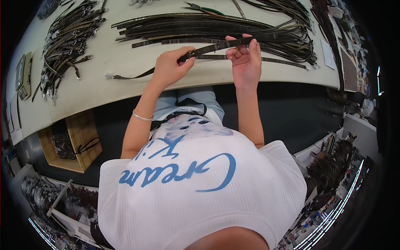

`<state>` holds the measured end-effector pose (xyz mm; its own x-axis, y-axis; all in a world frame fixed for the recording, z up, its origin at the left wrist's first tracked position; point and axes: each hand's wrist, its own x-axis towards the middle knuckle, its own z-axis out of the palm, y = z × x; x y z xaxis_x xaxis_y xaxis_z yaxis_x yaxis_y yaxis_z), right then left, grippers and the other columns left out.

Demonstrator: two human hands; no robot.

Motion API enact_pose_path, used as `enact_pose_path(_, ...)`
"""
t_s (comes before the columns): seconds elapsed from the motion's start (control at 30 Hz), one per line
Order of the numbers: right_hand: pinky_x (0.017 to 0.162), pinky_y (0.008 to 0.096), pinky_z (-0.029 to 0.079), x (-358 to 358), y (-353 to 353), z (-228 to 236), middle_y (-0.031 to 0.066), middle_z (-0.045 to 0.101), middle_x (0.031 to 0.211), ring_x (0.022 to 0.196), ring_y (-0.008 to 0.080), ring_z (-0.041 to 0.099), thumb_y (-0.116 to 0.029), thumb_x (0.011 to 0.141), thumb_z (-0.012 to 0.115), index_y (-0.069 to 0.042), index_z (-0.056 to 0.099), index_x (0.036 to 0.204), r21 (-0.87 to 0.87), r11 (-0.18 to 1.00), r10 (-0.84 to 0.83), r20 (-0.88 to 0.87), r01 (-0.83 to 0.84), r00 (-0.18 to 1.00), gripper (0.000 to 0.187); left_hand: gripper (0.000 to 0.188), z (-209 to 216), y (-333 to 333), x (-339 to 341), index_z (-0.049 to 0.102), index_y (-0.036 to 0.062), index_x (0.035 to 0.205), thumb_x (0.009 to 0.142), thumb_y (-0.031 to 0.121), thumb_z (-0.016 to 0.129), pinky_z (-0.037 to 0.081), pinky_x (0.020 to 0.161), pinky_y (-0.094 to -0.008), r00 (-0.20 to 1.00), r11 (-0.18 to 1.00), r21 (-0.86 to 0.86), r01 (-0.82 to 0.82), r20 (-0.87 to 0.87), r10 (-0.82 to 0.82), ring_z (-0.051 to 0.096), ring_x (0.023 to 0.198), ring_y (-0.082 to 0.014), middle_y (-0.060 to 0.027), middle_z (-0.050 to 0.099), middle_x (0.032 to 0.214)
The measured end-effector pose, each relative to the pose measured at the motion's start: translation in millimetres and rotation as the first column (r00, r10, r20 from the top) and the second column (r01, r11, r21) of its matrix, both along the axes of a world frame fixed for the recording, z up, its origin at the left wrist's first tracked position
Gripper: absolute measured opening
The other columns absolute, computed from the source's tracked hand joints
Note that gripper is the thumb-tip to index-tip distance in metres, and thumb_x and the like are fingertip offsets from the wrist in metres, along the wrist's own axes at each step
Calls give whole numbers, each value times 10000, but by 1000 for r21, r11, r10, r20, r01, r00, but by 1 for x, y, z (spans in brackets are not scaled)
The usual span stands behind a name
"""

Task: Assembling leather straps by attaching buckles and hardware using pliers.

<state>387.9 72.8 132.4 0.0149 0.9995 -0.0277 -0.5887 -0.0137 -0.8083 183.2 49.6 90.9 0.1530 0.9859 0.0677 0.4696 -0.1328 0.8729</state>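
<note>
A dark, narrow belt stretches between my hands just above the table's near edge. My left hand is closed, pinching it between thumb and fingers by a small metal fitting. The belt's end runs through my right hand, with fingers curled behind the strip. One length trails left from my left hand to a tip that looks wrapped in clear plastic. Another dark strap passes behind my right hand and lies on the table toward the right.
Beyond my hands lies a long bundle of dark straps, looped at its right end. Green-handled pliers rest behind it. Buckled belts are heaped at left, near a flat device. A wooden box stands below the table.
</note>
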Motion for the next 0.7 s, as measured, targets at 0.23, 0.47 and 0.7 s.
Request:
enact_pose_path(0.23,682,265,509,26,7,-10,205,649,1004,710,198,654,-268,994,458,-33,543,1099,26,1000,-5,-71,6,997,271,288,-1,-1,-7,672,90,1043,781,211,666,452,552,-270,996,999,11,-42,-79,42,557,554,-153,-72,621,675)
enact_pose_path(0.47,623,265,512,16,5,-10,146,665,951,666,177,652,-188,939,578,25,630,1019,-24,1000,-2,138,5,990,233,289,4,-3,-7,670,64,1045,782,185,666,452,543,-264,994,994,104,-24,-106,35,543,535,-145,-94,625,690)
enact_pose_path(0.7,649,263,521,-1,-1,-8,126,683,903,701,176,663,-197,907,624,28,667,1019,-145,959,273,247,-243,930,255,281,9,-3,-6,686,107,999,747,220,635,489,566,-317,990,996,80,-26,-138,37,619,586,-226,-88,674,773)
